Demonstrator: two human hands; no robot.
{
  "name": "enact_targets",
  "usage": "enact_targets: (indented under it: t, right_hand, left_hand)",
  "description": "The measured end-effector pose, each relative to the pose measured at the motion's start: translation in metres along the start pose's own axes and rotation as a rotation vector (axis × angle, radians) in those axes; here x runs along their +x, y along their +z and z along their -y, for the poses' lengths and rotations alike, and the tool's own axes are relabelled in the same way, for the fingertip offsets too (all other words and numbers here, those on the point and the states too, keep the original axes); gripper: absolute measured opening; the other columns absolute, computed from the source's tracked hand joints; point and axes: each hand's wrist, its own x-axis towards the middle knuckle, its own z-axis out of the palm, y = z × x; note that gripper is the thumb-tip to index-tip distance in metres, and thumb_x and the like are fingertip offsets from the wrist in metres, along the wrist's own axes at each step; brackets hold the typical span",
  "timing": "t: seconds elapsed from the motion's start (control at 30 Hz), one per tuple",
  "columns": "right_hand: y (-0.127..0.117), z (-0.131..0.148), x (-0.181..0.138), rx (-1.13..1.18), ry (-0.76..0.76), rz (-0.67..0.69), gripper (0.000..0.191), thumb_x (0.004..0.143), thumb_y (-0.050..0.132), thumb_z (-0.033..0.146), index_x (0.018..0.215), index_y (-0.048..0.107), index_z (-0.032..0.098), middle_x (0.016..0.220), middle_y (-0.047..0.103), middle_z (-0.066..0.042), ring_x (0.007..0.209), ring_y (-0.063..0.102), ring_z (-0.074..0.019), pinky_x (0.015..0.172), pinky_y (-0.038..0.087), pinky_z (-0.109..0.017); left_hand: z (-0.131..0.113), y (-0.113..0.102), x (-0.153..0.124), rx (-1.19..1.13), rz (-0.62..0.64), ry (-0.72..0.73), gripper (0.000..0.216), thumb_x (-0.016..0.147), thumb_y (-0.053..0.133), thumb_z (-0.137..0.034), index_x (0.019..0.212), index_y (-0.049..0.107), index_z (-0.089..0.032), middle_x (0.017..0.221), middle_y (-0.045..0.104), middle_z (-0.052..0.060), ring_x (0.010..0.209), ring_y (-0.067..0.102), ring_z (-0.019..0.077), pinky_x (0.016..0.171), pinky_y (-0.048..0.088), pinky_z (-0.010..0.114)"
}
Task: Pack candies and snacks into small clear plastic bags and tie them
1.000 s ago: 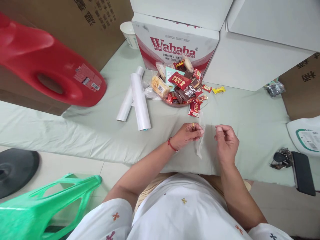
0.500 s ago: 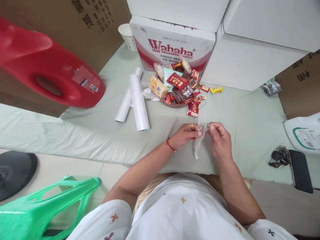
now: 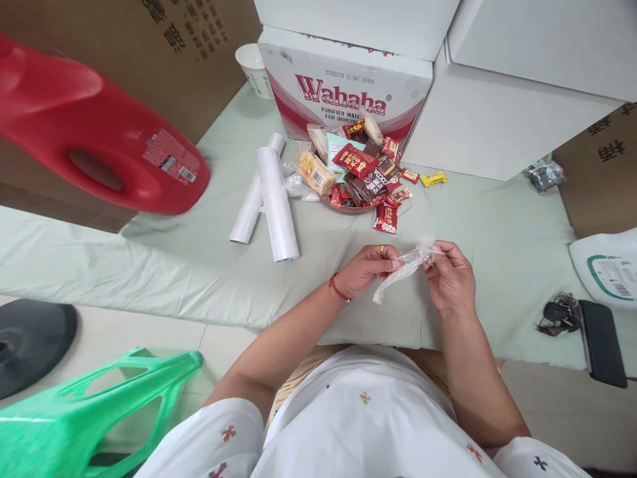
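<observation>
**Both hands pinching a clear plastic bag above the worktop**

We see the left hand [image 3: 368, 269] closed, its fingertips pinched on a clear plastic bag [image 3: 391, 282]. The right hand [image 3: 450, 279] is closed too, gripping the bunched upper end of the same bag. The bag is drawn into a thin, crumpled strip that slants from the right hand down past the left fingertips, its loose tail hanging just above the pale green cloth of the worktop [image 3: 497, 232], close to the near edge. A red cord bracelet [image 3: 337, 290] sits on the left wrist and a ring [image 3: 382, 248] on a left finger.

Just beyond the hands lies a single red snack packet [image 3: 385, 218]. Behind it we see a heap of wrapped snacks [image 3: 365, 169] piled on a reddish plate [image 3: 348, 208], with a yellow sweet [image 3: 434, 178] lying apart to its right. Left of the heap lie two white rolls [image 3: 276, 199], side by side and touching. A Wahaha carton [image 3: 343, 86] stands behind the snacks, a paper cup [image 3: 253, 66] at its left corner and white boxes [image 3: 497, 126] to its right.

At the far right of the worktop lie a bunch of keys [image 3: 557, 315] and a black phone [image 3: 602, 342], with a white parcel bag [image 3: 607, 269] beyond them. At the far left are a large red jug [image 3: 94, 133] and, lower down, a green plastic stool [image 3: 94, 411].
</observation>
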Motion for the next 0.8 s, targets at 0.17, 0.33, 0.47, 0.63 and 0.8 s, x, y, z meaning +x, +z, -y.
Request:
enact_targets:
  t: [0.17,0.33,0.47,0.63,0.8]
  right_hand:
    - [-0.009,0.002,0.003,0.029,0.076,-0.036,0.031,0.072,0.087,0.045,0.082,0.068,0.024,0.072,0.056,0.003,0.059,0.046,-0.0105,0.051,0.035,-0.025]
    - [-0.022,0.013,0.006,0.031,0.142,-0.018,0.032,0.065,0.093,0.043,0.078,0.071,0.022,0.073,0.055,0.001,0.061,0.043,-0.0092,0.045,0.030,-0.022]
    - [-0.032,0.019,0.011,0.009,0.180,0.043,0.029,0.068,0.091,0.043,0.078,0.071,0.024,0.074,0.056,0.000,0.059,0.041,-0.0095,0.043,0.030,-0.021]
    - [-0.035,0.017,0.005,-0.001,0.127,0.122,0.036,0.075,0.084,0.044,0.107,0.074,0.031,0.105,0.067,-0.005,0.082,0.059,-0.0158,0.064,0.054,-0.027]
    - [-0.034,0.012,0.003,-0.288,-0.177,0.288,0.055,0.076,0.087,0.034,0.127,0.068,0.040,0.142,0.055,-0.004,0.131,0.052,-0.0235,0.107,0.051,-0.043]
  left_hand:
    - [-0.002,-0.006,0.001,-0.086,-0.027,0.024,0.039,0.068,0.088,-0.043,0.069,0.061,-0.014,0.071,0.057,-0.001,0.061,0.048,0.0082,0.057,0.033,0.024]
    - [-0.005,-0.010,0.001,-0.117,-0.030,-0.029,0.037,0.069,0.088,-0.040,0.074,0.062,-0.014,0.071,0.063,0.000,0.057,0.051,0.0071,0.055,0.032,0.022]
    - [-0.004,-0.011,0.000,-0.136,-0.029,-0.028,0.038,0.068,0.089,-0.040,0.074,0.060,-0.015,0.070,0.065,0.001,0.056,0.051,0.0068,0.056,0.034,0.022]
    - [-0.004,-0.008,0.000,-0.145,-0.042,-0.007,0.040,0.069,0.089,-0.039,0.072,0.057,-0.015,0.073,0.065,0.001,0.057,0.052,0.0063,0.055,0.033,0.022]
    - [-0.002,-0.006,0.000,-0.134,-0.015,-0.021,0.041,0.068,0.089,-0.038,0.070,0.056,-0.015,0.073,0.063,0.000,0.059,0.053,0.0065,0.056,0.034,0.021]
